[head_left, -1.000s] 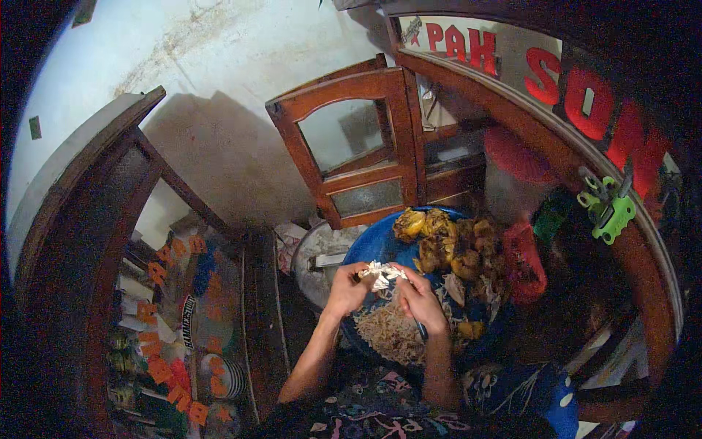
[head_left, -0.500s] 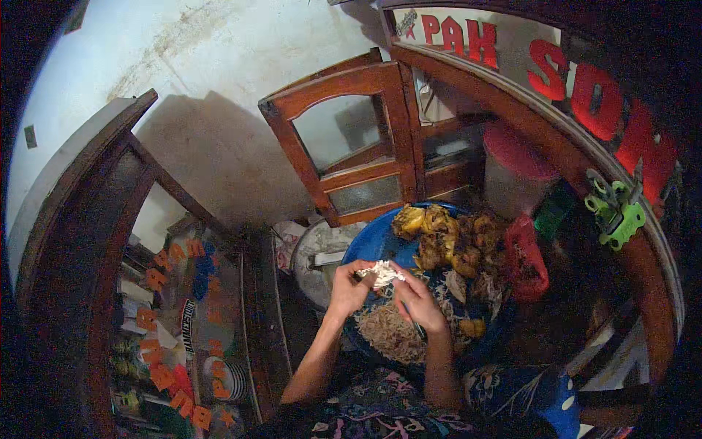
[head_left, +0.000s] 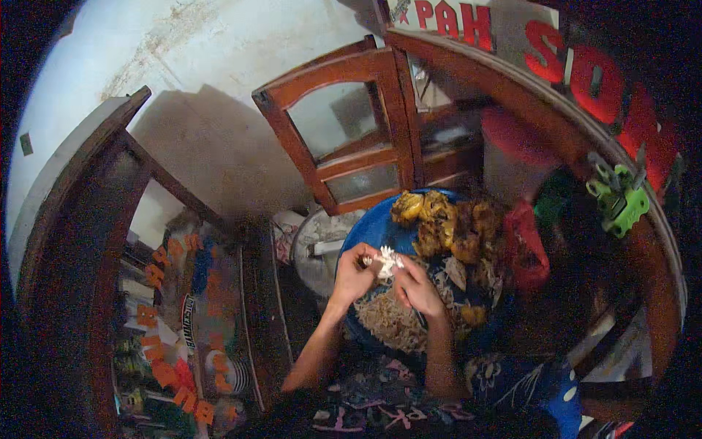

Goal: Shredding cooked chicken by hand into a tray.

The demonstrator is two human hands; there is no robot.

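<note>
Pale meat piece (head_left: 387, 263) over the blue basin (head_left: 374, 228); browned chicken pile (head_left: 444, 225) far side, shredded mound (head_left: 387, 320) near side. Left hand (head_left: 354, 276) and right hand (head_left: 421, 288): fingertips clamped on the piece's opposite sides. Looks light, soft, fibrous, maybe greasy, easily torn; best pinched at ends.

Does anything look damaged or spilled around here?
Brownish stains streak the pale wall at upper left, possibly damp damage. Nothing looks clearly spilled: the pale shreds near your right hand lie in the blue tray.
</note>
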